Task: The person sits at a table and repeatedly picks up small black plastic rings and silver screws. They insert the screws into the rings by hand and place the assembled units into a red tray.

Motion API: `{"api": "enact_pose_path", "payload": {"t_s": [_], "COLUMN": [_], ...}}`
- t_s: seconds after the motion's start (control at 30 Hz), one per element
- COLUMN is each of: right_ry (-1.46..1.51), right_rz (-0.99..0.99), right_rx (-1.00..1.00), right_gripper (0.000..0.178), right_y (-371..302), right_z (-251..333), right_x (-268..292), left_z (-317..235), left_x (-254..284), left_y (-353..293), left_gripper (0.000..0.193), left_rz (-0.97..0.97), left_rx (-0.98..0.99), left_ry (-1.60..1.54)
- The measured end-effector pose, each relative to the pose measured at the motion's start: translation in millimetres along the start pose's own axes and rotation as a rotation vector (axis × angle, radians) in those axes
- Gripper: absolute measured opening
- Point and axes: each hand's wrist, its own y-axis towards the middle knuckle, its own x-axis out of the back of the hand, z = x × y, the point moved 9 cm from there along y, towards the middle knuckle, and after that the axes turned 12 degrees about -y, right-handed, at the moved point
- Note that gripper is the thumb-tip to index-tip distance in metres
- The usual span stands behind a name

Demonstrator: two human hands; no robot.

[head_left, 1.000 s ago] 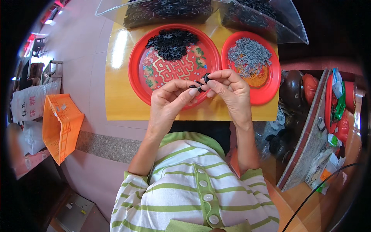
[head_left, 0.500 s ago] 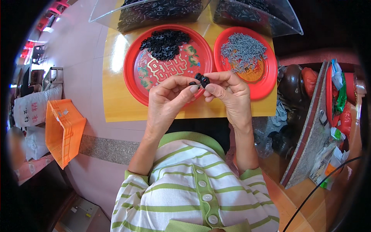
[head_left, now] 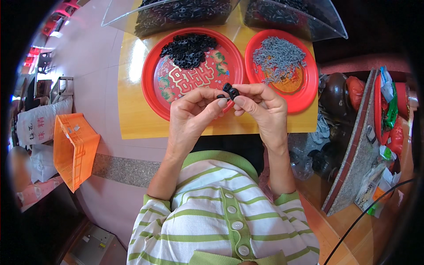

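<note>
Both hands meet over the near edge of the table, between two red trays. My left hand [head_left: 193,112] pinches a small black-ended piece [head_left: 221,96] with what looks like a thin screw shaft pointing right. Between the thumb and fingers of my right hand [head_left: 264,106] is a small black plastic part [head_left: 233,92] with rounded lobes, touching or almost touching that shaft. Fingertips hide how they join. Behind my left hand, the larger red tray [head_left: 148,84] holds a heap of black plastic parts [head_left: 189,51]. Grey screws [head_left: 279,57] lie piled in the smaller red tray [head_left: 312,84].
Two clear bins [head_left: 185,17] of black parts stand along the far side of the yellow table [head_left: 132,126]. An orange crate [head_left: 76,150] is on the left, near a white sack [head_left: 42,121]. Jars and bags crowd the right, beside a stone-like slab [head_left: 353,154].
The black part in my right hand has turned slightly, its face now showing differently. Both hands keep their pinch in almost the same place.
</note>
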Motion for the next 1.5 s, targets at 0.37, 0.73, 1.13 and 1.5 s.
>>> {"api": "enact_pose_path", "payload": {"t_s": [0.37,0.73,1.13,1.5], "right_ry": [-0.069,-0.229,-0.498,-0.508], "right_rz": [-0.033,-0.094,-0.243,-0.241], "right_rx": [0.011,0.175,0.307,0.348], "right_gripper": [0.020,0.018,0.023,0.031], "right_y": [-1,-4,-5,-3], "right_z": [-1,15,25,30], "right_x": [0,-3,-7,-3], "left_z": [-1,15,29,50], "left_x": [-3,-3,1,-23], "left_y": [1,6,1,-2], "left_gripper": [0.019,0.020,0.019,0.022], "left_rz": [-0.007,0.026,-0.147,-0.143], "left_rx": [-0.037,0.080,0.011,0.296], "left_ry": [0.007,-0.199,-0.372,-0.791]}}
